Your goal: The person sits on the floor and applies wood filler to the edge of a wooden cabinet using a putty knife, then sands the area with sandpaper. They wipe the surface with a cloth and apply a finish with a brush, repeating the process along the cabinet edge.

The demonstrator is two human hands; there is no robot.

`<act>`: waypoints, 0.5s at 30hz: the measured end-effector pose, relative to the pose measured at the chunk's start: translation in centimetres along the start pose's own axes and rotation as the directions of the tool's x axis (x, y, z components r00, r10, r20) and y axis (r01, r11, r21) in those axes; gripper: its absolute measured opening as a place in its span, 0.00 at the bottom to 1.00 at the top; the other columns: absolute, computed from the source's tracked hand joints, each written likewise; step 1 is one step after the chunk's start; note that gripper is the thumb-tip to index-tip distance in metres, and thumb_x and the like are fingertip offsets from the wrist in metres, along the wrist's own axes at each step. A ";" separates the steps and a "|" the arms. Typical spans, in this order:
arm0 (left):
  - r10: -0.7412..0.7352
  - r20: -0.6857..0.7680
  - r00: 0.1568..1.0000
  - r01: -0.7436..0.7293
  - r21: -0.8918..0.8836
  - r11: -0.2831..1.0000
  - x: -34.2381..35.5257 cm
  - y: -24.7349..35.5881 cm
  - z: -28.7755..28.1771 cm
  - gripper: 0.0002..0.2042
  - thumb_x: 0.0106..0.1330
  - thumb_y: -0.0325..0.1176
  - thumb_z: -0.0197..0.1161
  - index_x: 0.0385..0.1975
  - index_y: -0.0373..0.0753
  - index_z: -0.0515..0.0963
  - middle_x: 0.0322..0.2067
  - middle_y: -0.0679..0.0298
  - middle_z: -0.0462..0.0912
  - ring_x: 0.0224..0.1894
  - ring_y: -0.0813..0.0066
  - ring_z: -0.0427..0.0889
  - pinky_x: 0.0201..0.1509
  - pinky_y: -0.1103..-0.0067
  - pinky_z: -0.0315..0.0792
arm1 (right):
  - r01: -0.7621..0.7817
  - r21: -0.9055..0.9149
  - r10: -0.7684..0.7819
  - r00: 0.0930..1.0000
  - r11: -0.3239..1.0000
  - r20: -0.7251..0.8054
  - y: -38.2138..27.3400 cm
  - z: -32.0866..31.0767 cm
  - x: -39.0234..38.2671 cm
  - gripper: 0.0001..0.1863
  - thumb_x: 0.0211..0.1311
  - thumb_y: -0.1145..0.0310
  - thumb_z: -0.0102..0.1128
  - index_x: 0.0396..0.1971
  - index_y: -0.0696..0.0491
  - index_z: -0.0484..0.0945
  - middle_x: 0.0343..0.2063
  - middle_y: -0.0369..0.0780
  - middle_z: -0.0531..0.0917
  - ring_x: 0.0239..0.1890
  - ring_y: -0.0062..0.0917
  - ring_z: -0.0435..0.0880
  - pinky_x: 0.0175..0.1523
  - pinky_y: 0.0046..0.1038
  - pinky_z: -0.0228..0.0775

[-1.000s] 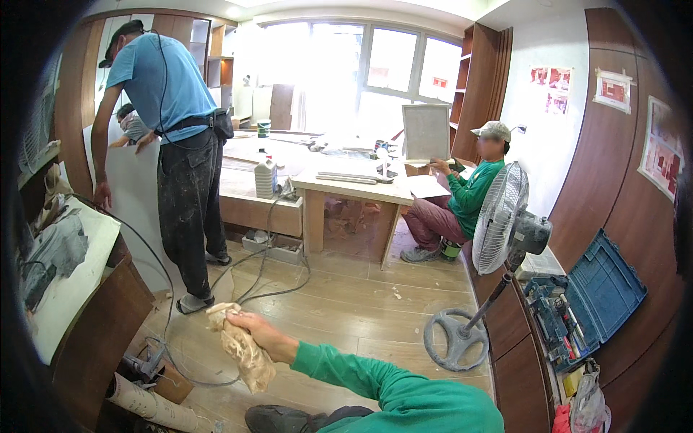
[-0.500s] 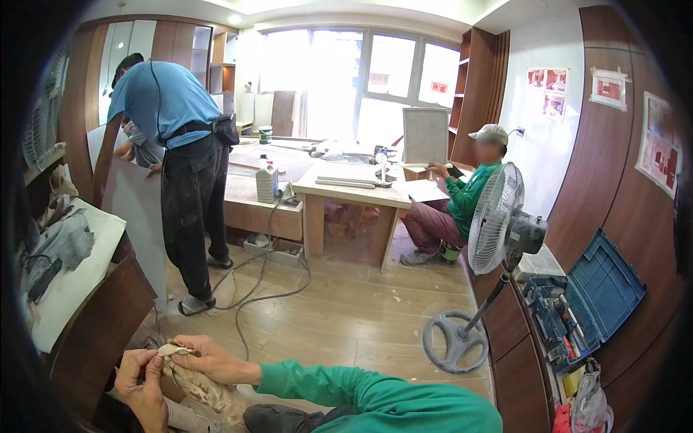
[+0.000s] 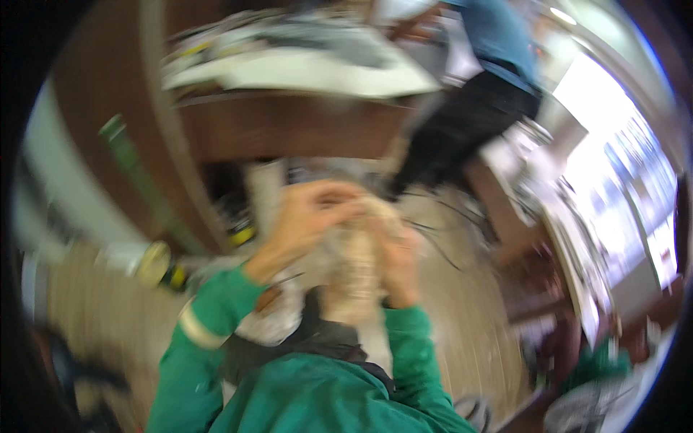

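— Left hand [image 3: 307, 224], right hand [image 3: 398, 263] and tan crumpled bundle [image 3: 355, 274] have come from the lower left of the view to its middle. What else has shifted?
— It has all swung round: the co-worker in a blue shirt [image 3: 498, 36] was at the left and is now at the upper right, with the window [image 3: 613, 137] along the right side.
— Where exactly is the bundle?
— Up in the hands, above the floor [image 3: 484, 325], on this side of the near edge of the brown cabinet [image 3: 289, 128]. On that cabinet's white board [image 3: 289, 81], a grey heap [image 3: 325, 45] lies back from the front edge, right of the middle.
— And the grip?
— Right fingers look wrapped around the bundle's side. The left ones curl at its top; blur hides whether they pinch it.
— How would you handle it?
— I'd let the right hand carry the weight and the left fingertips work lightly at an edge. It looks thin, so a hard tug might tear it.
— Any brands or labels?
— None readable; everything is smeared.
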State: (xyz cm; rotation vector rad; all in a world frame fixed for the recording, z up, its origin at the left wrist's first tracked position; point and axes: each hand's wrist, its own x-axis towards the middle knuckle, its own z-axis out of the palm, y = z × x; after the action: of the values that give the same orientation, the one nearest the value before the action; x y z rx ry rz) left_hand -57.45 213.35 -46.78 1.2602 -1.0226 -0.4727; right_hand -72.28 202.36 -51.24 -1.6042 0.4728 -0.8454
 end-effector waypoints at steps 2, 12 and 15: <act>-0.085 -0.026 0.996 0.080 -0.172 0.982 -0.8 -1.6 -1.6 0.09 0.63 0.28 0.73 0.40 0.33 0.87 0.37 0.60 0.89 0.39 0.76 0.85 0.45 0.79 0.80 | -0.068 0.290 0.050 0.996 0.955 0.068 -1.6 1.6 0.0 0.14 0.73 0.69 0.61 0.53 0.60 0.82 0.44 0.40 0.87 0.41 0.20 0.85 0.47 0.23 0.78; 0.302 -0.433 0.849 -0.029 0.533 0.846 -8.0 -0.7 -6.9 0.10 0.60 0.24 0.72 0.41 0.33 0.86 0.38 0.60 0.86 0.36 0.73 0.85 0.42 0.79 0.78 | -0.213 0.365 0.120 0.958 0.906 0.261 3.3 11.4 2.4 0.15 0.72 0.66 0.65 0.49 0.61 0.84 0.41 0.36 0.86 0.43 0.17 0.81 0.50 0.22 0.73; 0.364 -0.488 0.793 0.071 0.668 0.741 -15.0 0.4 -10.6 0.09 0.61 0.23 0.71 0.40 0.32 0.85 0.37 0.59 0.86 0.36 0.74 0.84 0.40 0.78 0.78 | -0.191 0.387 0.068 0.948 0.902 0.311 3.7 15.3 4.5 0.15 0.72 0.64 0.63 0.49 0.61 0.83 0.41 0.36 0.86 0.43 0.16 0.80 0.50 0.21 0.72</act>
State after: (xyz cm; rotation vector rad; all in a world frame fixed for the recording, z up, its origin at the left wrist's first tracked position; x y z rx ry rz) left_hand -56.24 231.07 -51.53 1.7786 -0.7394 0.4807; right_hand -57.43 208.61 -54.16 -1.2576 0.1712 -0.5478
